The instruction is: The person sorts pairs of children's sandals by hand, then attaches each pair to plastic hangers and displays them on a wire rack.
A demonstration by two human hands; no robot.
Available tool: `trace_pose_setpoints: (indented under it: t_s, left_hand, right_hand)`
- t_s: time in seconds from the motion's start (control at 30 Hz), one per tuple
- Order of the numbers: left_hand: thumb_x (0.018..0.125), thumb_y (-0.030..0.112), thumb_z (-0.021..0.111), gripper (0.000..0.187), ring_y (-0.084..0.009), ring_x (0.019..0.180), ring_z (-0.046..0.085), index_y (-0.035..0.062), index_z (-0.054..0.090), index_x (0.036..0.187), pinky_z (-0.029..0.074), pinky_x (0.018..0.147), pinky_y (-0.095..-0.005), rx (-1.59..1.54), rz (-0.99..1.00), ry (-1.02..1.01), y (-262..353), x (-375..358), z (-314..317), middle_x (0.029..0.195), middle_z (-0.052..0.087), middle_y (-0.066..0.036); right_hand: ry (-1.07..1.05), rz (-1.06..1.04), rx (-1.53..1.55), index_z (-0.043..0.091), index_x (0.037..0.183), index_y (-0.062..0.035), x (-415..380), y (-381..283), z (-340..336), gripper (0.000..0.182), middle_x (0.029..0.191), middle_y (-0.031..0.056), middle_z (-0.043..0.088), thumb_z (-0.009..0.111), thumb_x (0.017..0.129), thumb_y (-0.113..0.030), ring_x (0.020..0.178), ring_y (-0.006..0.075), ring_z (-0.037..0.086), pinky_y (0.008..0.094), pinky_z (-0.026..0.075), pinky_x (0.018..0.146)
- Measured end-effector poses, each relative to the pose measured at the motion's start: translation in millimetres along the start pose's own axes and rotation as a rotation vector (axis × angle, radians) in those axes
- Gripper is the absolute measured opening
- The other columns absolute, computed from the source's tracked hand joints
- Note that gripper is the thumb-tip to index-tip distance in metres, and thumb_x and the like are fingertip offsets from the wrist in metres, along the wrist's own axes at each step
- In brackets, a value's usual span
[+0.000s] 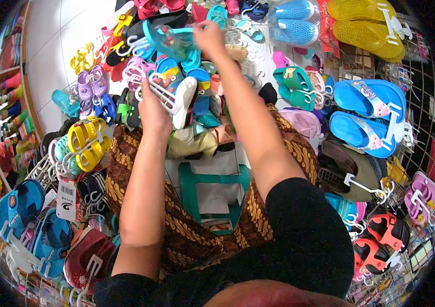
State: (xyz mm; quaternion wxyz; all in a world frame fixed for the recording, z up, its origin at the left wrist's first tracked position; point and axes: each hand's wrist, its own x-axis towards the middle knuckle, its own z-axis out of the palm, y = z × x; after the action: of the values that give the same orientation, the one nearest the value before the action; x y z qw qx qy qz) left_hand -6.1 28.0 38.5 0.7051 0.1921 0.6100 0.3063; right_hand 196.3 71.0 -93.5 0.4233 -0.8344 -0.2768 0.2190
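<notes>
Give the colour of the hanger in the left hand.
White; the hanger in the left hand shows best in the head view.

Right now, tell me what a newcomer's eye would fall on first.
Likely the big blue sandals at the right, with bright yellow shoes above them. Next, near the upper middle, the left hand gripping a white hanger beside a white-soled shoe, and the right hand by a blurred teal sandal.
</notes>
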Motion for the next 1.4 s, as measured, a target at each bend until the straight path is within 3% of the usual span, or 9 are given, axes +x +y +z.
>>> trace_pose_setpoints:
  t_s: [0.33,0.6,0.77,0.87,0.93,1.0,1.1,1.3,1.4]
  left_hand:
    - [0.099,0.041,0.043,0.038,-0.0165,0.078,0.063,0.0063,0.058,0.102,0.050,0.069,-0.0305,0.041,-0.104,0.001,-8.5,-9.2,4.5,0.095,0.067,-0.010]
    - [0.099,0.041,0.044,0.039,-0.0166,0.081,0.063,0.0050,0.059,0.102,0.050,0.072,-0.0297,0.065,-0.100,-0.002,-11.5,-6.0,4.2,0.096,0.068,-0.012]
    - [0.099,0.040,0.044,0.039,-0.0171,0.079,0.062,0.0048,0.059,0.102,0.050,0.072,-0.0305,0.042,-0.076,-0.004,-13.2,-4.0,3.5,0.097,0.067,-0.012]
    - [0.099,0.040,0.043,0.038,-0.0172,0.078,0.062,0.0047,0.058,0.103,0.050,0.071,-0.0305,0.051,-0.076,0.001,-14.6,-2.6,2.2,0.097,0.067,-0.012]
    - [0.099,0.040,0.043,0.038,-0.0170,0.078,0.062,0.0046,0.058,0.104,0.050,0.071,-0.0303,0.065,-0.075,0.003,-14.0,-2.9,1.2,0.096,0.067,-0.012]
    - [0.099,0.040,0.043,0.039,-0.0167,0.078,0.062,0.0046,0.057,0.104,0.049,0.070,-0.0299,0.073,-0.063,0.003,-13.7,-2.9,1.0,0.096,0.067,-0.012]
    - [0.099,0.042,0.044,0.040,-0.0158,0.076,0.062,0.0046,0.057,0.103,0.048,0.067,-0.0285,0.076,-0.052,0.000,-15.3,-2.8,2.2,0.095,0.067,-0.011]
    - [0.099,0.043,0.045,0.041,-0.0151,0.074,0.062,0.0048,0.058,0.100,0.049,0.066,-0.0282,0.073,-0.072,-0.015,-12.0,-1.8,3.3,0.092,0.067,-0.011]
    - [0.099,0.044,0.045,0.042,-0.0151,0.074,0.062,0.0041,0.058,0.100,0.049,0.066,-0.0282,0.079,-0.078,-0.032,-17.2,-2.9,0.9,0.092,0.067,-0.011]
  right_hand:
    - [-0.175,0.760,0.294,0.048,0.129,-0.0055,105.3,213.0,-69.9,0.054,0.134,0.0118,0.049,0.059,0.086,-0.036,0.113,0.0282,0.053,0.0463,0.045,0.086]
    - [-0.106,0.045,0.209,0.019,0.148,-0.0097,89.9,125.6,51.5,0.101,0.142,0.0242,0.038,0.070,0.074,-0.056,0.126,0.0371,0.044,0.0517,0.039,0.100]
    - [-0.139,0.139,-0.234,0.019,0.149,-0.0317,32.5,9.2,43.6,0.105,0.149,0.0290,0.020,0.075,0.065,-0.059,0.132,0.0509,0.031,0.0550,0.031,0.106]
    - [-0.499,-0.149,0.424,0.034,0.145,-0.0119,44.2,38.4,33.8,0.077,0.133,0.0267,0.050,0.064,0.083,-0.047,0.120,0.0336,0.053,0.0459,0.039,0.102]
    - [-0.131,0.219,1.000,0.057,0.117,-0.0004,41.2,34.8,2.9,0.045,0.104,0.0113,0.065,0.060,0.090,-0.036,0.089,0.0176,0.064,0.0315,0.051,0.079]
    - [0.212,0.097,0.211,0.058,0.109,-0.0003,72.2,118.4,6.1,0.042,0.104,0.0213,0.064,0.054,0.092,-0.039,0.092,0.0351,0.063,0.0440,0.049,0.084]
    - [-0.101,0.005,-0.585,0.063,0.104,0.0032,64.6,202.1,7.9,0.059,0.105,0.0273,0.063,0.041,0.092,-0.051,0.110,0.0454,0.054,0.0461,0.041,0.098]
    - [-0.156,0.209,-0.791,0.060,0.113,0.0023,45.5,219.0,-0.5,0.067,0.126,0.0278,0.053,0.048,0.086,-0.058,0.123,0.0407,0.044,0.0493,0.037,0.102]
    - [0.357,0.414,-0.314,0.055,0.116,-0.0029,64.6,195.6,-1.6,0.044,0.130,0.0277,0.043,0.065,0.076,-0.016,0.114,0.0405,0.049,0.0440,0.043,0.097]
